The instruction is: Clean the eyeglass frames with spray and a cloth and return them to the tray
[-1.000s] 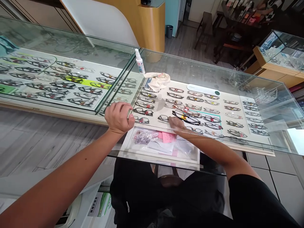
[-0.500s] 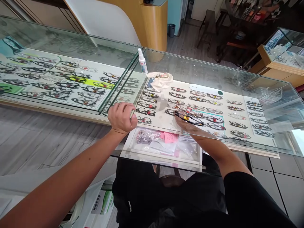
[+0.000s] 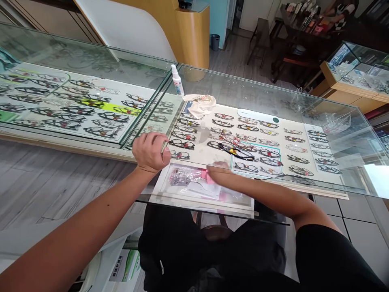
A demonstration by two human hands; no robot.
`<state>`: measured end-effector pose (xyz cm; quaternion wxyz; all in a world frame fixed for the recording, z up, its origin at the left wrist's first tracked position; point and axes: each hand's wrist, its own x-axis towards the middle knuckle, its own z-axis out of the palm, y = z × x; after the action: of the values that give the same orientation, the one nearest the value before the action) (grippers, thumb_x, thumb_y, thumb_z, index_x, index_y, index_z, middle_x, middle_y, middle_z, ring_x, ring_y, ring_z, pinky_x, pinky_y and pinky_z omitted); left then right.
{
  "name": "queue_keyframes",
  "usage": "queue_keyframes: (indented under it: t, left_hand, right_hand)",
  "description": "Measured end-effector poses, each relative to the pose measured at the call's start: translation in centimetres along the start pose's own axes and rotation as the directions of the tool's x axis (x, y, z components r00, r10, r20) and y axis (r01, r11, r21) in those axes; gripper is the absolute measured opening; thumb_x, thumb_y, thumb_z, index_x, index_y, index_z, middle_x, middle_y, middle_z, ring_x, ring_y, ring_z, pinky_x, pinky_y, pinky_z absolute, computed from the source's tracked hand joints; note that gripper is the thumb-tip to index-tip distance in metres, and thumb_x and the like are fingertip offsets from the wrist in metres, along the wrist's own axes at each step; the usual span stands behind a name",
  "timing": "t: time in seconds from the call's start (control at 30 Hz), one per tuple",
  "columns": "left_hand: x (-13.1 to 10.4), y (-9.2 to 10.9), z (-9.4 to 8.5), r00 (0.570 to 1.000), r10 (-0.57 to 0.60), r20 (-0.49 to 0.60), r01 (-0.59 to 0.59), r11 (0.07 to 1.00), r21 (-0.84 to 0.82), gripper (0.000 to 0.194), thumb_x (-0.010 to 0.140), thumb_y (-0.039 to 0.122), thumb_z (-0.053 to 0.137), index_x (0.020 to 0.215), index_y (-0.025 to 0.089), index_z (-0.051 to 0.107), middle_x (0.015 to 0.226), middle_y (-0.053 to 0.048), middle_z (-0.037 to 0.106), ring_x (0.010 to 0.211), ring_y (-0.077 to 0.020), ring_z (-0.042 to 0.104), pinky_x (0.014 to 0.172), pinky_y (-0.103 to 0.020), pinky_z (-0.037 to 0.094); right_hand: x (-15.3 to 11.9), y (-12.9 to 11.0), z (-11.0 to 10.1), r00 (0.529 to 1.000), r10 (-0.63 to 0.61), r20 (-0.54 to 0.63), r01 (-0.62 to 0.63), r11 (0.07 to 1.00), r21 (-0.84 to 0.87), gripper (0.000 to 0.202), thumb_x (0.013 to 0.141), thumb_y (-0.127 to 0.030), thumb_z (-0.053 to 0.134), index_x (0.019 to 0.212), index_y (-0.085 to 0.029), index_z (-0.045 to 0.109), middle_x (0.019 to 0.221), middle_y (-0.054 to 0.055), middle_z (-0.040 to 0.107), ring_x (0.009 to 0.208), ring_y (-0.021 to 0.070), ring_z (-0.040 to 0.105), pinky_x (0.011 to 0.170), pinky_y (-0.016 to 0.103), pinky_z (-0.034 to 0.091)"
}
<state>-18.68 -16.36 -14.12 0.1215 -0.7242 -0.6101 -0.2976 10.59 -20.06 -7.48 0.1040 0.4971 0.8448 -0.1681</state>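
My left hand point(image 3: 152, 151) is closed in a fist at the near edge of the glass display case, by the joint between two cases. What its fingers wrap round is hidden. Behind the glass, my right hand point(image 3: 219, 171) reaches over the near edge of the display shelf, its fingers smeared by motion. Beyond it lies a black pair of eyeglasses point(image 3: 236, 152) with a yellow tag, apart from the hand. More eyeglasses point(image 3: 181, 144) stand in columns on the white shelf. Below my right hand, a drawer point(image 3: 173, 196) holds clear plastic bags and pink and white papers.
A white spray bottle point(image 3: 177, 83) and a cream cloth point(image 3: 200, 106) rest on the glass top. The left case point(image 3: 100, 140) holds more eyeglasses. A glass pane's dark edge point(image 3: 212, 212) crosses before my lap. A bench, a bin and a person are across the room.
My right hand has drawn back to the left and towards me, off the black eyeglasses, which now lie on the shelf. My left hand keeps its grip. The view has shifted slightly.
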Motion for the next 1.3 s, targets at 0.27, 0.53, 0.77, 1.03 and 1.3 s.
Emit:
queue_keyframes:
  t: [0.27,0.53,0.77,1.03,1.3]
  left_hand:
    - [-0.1,-0.2,0.1,1.0,0.004,-0.005,-0.004,1.0,0.002,0.033,0.088,0.045,0.053,0.101,0.022,0.073,0.117,-0.02,0.076,0.098,-0.0374,0.061,0.084,-0.051,0.036]
    - [0.1,0.1,-0.1,0.999,0.037,-0.022,-0.037,0.999,0.004,0.035,0.089,0.045,0.052,0.103,0.021,0.073,0.116,-0.02,0.076,0.098,-0.0378,0.062,0.083,-0.051,0.035]
    - [0.1,0.0,0.0,1.0,0.027,-0.009,-0.027,0.999,-0.018,0.035,0.086,0.044,0.054,0.104,0.021,0.074,0.116,-0.022,0.075,0.101,-0.0405,0.062,0.084,-0.053,0.037]
    - [0.1,0.0,0.1,1.0,0.011,-0.004,-0.011,1.0,-0.002,0.032,0.086,0.046,0.054,0.099,0.023,0.072,0.113,-0.021,0.074,0.099,-0.0391,0.061,0.083,-0.051,0.036]
    - [0.1,0.0,-0.1,0.998,-0.033,0.059,0.033,0.999,-0.012,0.036,0.09,0.045,0.052,0.104,0.019,0.073,0.12,-0.019,0.073,0.102,-0.036,0.058,0.087,-0.051,0.036]
  right_hand:
    - [-6.9,-0.3,-6.7,0.984,-0.162,0.079,0.164,0.986,-0.017,0.035,0.114,-0.031,0.045,0.116,-0.023,0.08,0.098,0.011,0.086,0.088,0.0258,0.079,0.071,0.03,0.046]
    - [-2.4,8.6,-10.3,0.93,0.275,-0.243,-0.305,0.947,-0.099,0.037,0.111,-0.043,0.05,0.125,-0.027,0.081,0.106,0.013,0.085,0.1,0.0326,0.078,0.077,0.036,0.049]
    - [-1.1,8.9,-8.9,0.929,0.293,-0.229,-0.318,0.944,-0.085,0.038,0.11,-0.042,0.05,0.126,-0.027,0.082,0.11,0.014,0.085,0.103,0.0323,0.078,0.081,0.037,0.051]
    - [-3.8,6.9,-11.9,0.874,0.277,-0.4,-0.317,0.948,-0.036,0.042,0.113,-0.042,0.046,0.129,-0.026,0.081,0.099,0.013,0.085,0.091,0.0304,0.077,0.074,0.035,0.046]
    - [-8.8,-0.9,-6.0,0.975,-0.193,0.111,0.2,0.979,-0.047,0.027,0.111,-0.025,0.05,0.117,-0.022,0.077,0.091,0.012,0.084,0.082,0.0261,0.078,0.067,0.03,0.045]
